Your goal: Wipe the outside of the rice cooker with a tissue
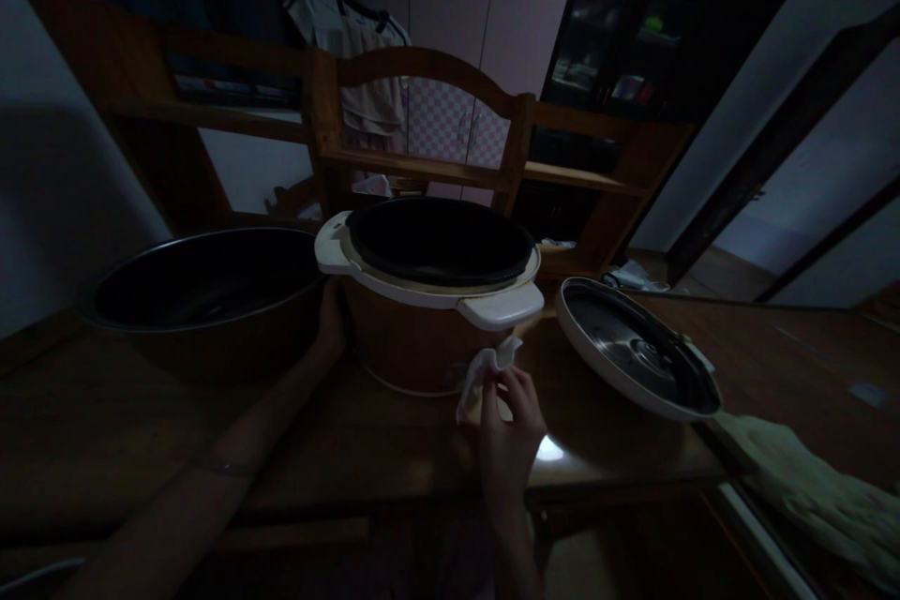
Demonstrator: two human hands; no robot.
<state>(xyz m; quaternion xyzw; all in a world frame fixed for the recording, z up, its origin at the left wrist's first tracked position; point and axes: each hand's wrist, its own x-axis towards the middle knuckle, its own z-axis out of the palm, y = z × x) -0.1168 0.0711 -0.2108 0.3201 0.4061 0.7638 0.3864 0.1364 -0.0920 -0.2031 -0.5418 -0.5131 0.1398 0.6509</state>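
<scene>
A round cooker [428, 300] with a white rim and a dark inner pot stands on the wooden table [352, 450]. My left hand [329, 319] rests against the cooker's left side, under its handle; the fingers are hidden in the dark. My right hand [510, 436] is closed on a crumpled white cloth [485, 375], held against the cooker's front wall just below the right handle.
A large dark metal bowl [203, 286] sits left of the cooker. The cooker's lid [637, 347] lies tilted, inside up, on the right. A pale towel [816, 487] lies at the table's right edge. Wooden shelves [422, 169] stand behind.
</scene>
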